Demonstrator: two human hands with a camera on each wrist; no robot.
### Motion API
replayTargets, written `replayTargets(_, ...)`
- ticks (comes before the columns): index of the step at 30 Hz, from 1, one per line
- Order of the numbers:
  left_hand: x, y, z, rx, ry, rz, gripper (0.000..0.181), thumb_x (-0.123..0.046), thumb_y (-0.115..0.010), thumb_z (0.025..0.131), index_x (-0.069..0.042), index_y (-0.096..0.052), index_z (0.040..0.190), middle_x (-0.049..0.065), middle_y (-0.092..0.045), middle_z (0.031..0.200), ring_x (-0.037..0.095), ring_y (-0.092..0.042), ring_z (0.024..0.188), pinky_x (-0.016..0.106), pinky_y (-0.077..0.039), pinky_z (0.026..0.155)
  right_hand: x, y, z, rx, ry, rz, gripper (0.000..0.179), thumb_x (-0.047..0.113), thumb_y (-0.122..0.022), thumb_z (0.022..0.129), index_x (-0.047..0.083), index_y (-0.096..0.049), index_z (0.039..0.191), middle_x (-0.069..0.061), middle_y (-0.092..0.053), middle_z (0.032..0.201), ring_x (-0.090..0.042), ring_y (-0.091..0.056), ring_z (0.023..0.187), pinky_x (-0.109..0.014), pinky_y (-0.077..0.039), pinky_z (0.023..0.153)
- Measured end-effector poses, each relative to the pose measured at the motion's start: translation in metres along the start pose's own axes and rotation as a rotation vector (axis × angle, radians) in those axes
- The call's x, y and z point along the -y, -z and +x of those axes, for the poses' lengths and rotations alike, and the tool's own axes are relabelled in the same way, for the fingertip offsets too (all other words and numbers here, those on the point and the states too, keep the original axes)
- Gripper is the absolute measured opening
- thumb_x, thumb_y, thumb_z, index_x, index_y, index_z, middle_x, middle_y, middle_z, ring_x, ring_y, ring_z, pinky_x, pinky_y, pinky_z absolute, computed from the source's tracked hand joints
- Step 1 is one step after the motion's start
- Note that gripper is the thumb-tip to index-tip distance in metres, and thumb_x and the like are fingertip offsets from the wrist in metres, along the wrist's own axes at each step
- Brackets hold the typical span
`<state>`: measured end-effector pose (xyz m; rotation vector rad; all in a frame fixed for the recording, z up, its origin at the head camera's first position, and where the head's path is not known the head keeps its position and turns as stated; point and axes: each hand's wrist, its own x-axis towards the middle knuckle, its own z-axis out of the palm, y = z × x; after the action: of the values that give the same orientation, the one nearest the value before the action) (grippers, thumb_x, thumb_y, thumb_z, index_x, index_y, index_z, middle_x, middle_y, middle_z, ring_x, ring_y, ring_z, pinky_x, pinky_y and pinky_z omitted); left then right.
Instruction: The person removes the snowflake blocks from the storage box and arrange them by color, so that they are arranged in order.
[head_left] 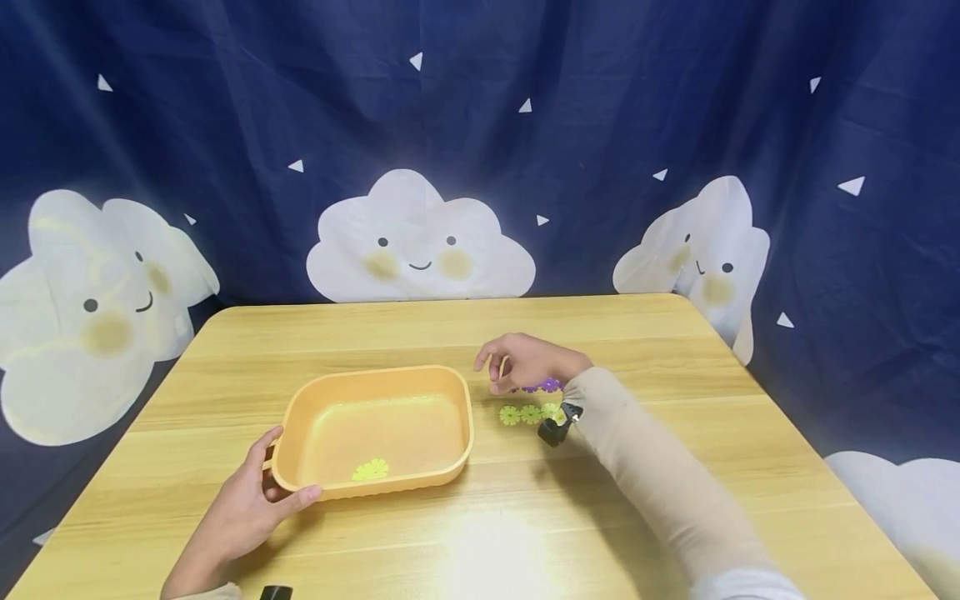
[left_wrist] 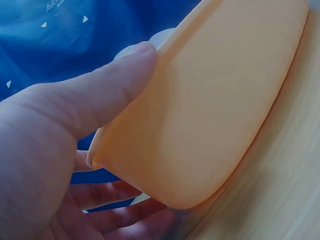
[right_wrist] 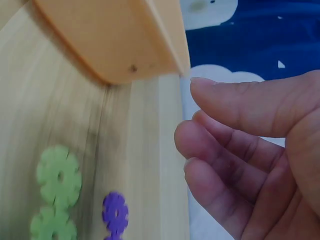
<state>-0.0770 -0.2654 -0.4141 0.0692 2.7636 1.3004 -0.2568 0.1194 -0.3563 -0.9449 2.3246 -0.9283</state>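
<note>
An orange plastic tub (head_left: 457, 454) stands on the table. My left hand (head_left: 243, 504) grips its left end, thumb on the rim and fingers around the handle side; the left wrist view shows the thumb (left_wrist: 115, 87) along the tub's edge. Inside the tub lie yellow flower-shaped discs (head_left: 371, 470). To the tub's right, my right hand (head_left: 525, 360) hovers with loosely bent fingers and nothing in its grasp. Beneath and beside it lie a row of light green flower-shaped discs (right_wrist: 59, 177) and a row of purple ones (right_wrist: 115, 212), partly hidden by the hand and wrist.
The wooden table (head_left: 390, 342) has rounded far corners. A dark blue curtain (head_left: 465, 92) with cloud prints hangs behind it. A black wrist device (head_left: 555, 429) sits at my right sleeve, close to the green discs.
</note>
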Motion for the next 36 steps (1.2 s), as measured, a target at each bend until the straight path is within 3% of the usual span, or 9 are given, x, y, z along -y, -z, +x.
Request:
replayTargets(5,0.0,-0.001,0.0,0.004,0.008,-0.015,0.105,-0.036,-0.077,0.084,-0.001,-0.006,0.153,0.03,-0.031,0.143,0.035,-0.063,0.105,0.025,-0.051,0.076,0.011,-0.004,0.013,0.018,0.041,-0.013,0.035,-0.008,-0.071,0.08,-0.001,-0.063,0.113,-0.008,-0.062,0.085,-0.029,-0.066,0.075,-0.031,-0.054,0.065)
replayTargets(13,0.0,-0.001,0.001,0.007,0.01,-0.013,0.106,-0.037,-0.078,0.083,0.0,-0.007,0.153,0.031,-0.031,0.144,0.035,-0.063,0.105,0.027,-0.051,0.077,0.03,-0.015,0.033,0.054,0.13,-0.052,0.038,-0.01,-0.074,0.077,0.0,-0.064,0.113,-0.008,-0.063,0.086,-0.017,-0.062,0.079,-0.024,-0.052,0.074)
replayTargets(24,0.002,-0.002,0.001,0.006,0.004,-0.023,0.105,-0.035,-0.078,0.083,0.0,-0.008,0.152,0.031,-0.032,0.143,0.034,-0.064,0.104,0.029,-0.052,0.077,0.045,-0.038,0.063,0.176,0.16,-0.046,0.044,-0.005,-0.077,0.077,-0.003,-0.062,0.118,-0.013,-0.063,0.092,-0.018,-0.062,0.079,-0.024,-0.051,0.074)
replayTargets(36,0.002,-0.001,0.001,0.012,0.027,-0.011,0.106,-0.037,-0.077,0.084,0.0,-0.005,0.153,0.031,-0.03,0.144,0.037,-0.063,0.107,0.029,-0.052,0.076,0.062,-0.059,0.086,0.304,0.123,-0.045,0.046,-0.008,-0.077,0.076,0.002,-0.063,0.119,-0.019,-0.062,0.1,-0.015,-0.061,0.08,-0.022,-0.05,0.076)
